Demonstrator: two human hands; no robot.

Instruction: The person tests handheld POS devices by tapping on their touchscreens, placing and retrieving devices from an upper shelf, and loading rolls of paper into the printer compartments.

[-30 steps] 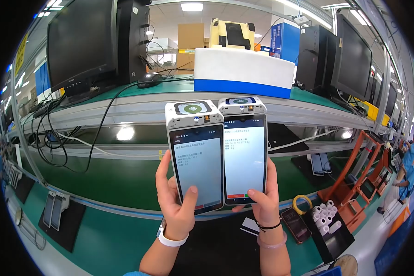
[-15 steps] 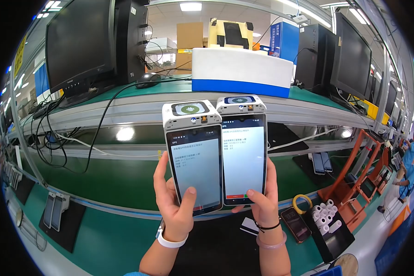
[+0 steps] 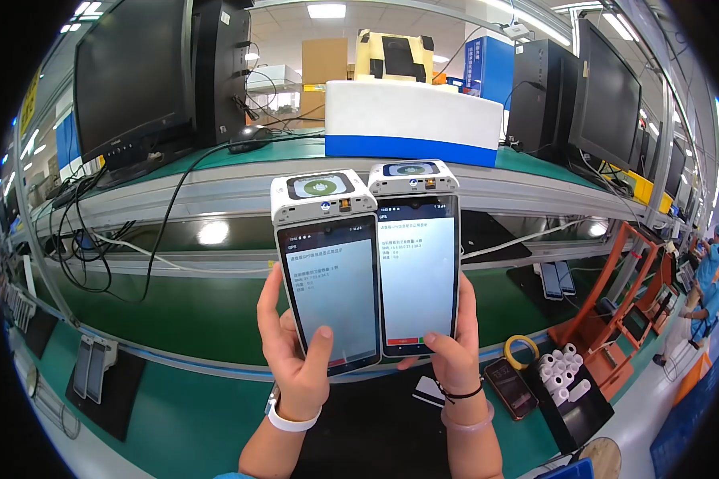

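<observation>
Two white handheld payment terminals stand side by side, tilted up toward me, their screens lit with a GPS page. Wrapped round the left terminal [image 3: 334, 291] is my left hand [image 3: 299, 359], its thumb over the lower screen. My right hand [image 3: 453, 351] grips the right terminal [image 3: 417, 271], thumb at the lower right corner near a red and green bar. Each terminal has a bulky top with a round green emblem. The two devices touch or nearly touch along their inner edges. Most fingers are hidden behind them.
Below lies a black mat [image 3: 367, 439] with a white card [image 3: 429, 391]. At right are a phone [image 3: 511, 389], a yellow tape roll [image 3: 522, 352], a black box [image 3: 595, 411] of paper rolls and an orange rack [image 3: 603, 295]. More terminals [image 3: 90, 370] lie left. Monitors [image 3: 132, 76] stand above.
Both hands and terminals have shifted slightly left in view, with the background shifting left too. The numbers on the screens look different. Both grips stay the same.
</observation>
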